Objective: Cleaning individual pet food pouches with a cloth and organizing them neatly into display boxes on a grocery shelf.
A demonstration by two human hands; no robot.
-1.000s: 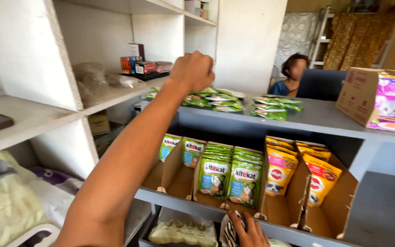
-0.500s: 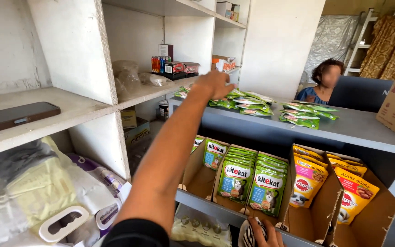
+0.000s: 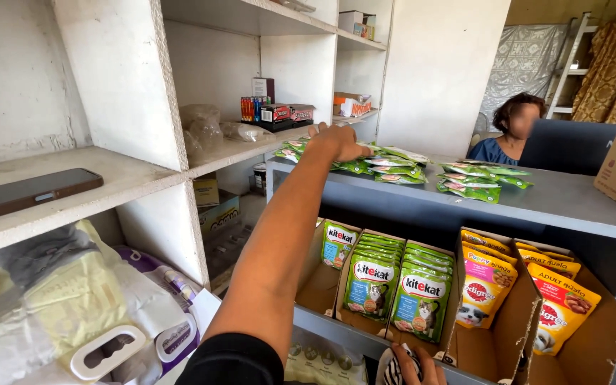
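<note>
Head view: the left hand [image 3: 338, 142] reaches out at full arm's length to the near left corner of the grey bench [image 3: 572, 203], where it lies palm down, fingers curled over the leftmost heap of green pouches [image 3: 354, 165]; it seems closed on one or more of them, but the fingertips are hidden, so the grip cannot be told for sure. A second heap of green pouches [image 3: 480, 178] lies further right on the same top, apart from the first. The right hand [image 3: 409, 365] is low at the bottom edge, fingers bent around a striped black-and-white thing [image 3: 393, 367], only partly in view. Beneath the top, cardboard trays [image 3: 511, 335] hold upright green and yellow pouches in rows. To do this well, I judge the hand should pinch a flat stack by its edges, since loose slippery pouches would slide and scatter.
</note>
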